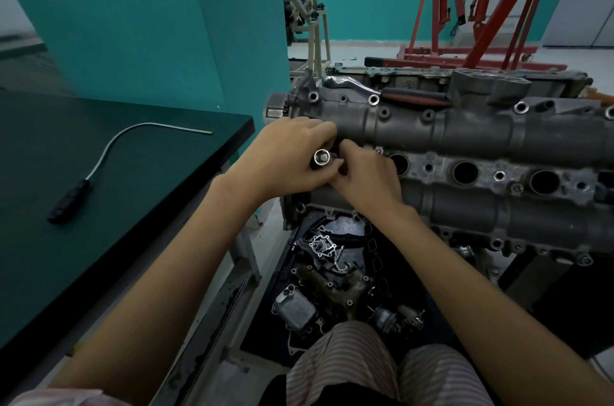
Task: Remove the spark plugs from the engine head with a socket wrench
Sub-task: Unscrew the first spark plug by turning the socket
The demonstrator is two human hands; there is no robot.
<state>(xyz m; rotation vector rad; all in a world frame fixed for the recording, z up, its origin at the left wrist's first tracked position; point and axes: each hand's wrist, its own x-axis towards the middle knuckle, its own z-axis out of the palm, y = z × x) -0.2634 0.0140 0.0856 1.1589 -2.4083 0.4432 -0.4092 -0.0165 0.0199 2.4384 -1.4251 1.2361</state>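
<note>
Walls white above a teal lower band (133,40), pale floor (349,48) at upper centre, dark green-topped bench (83,206) at left, red hoist frame (481,6) upper right, beige stand (314,23) upper centre, dim even light.

No readable text, label, brand, number or sign anywhere in view. Faint cast marks near the open round wells along the top of the grey cast-metal engine head (465,139), too small and blurred to make out.
</note>
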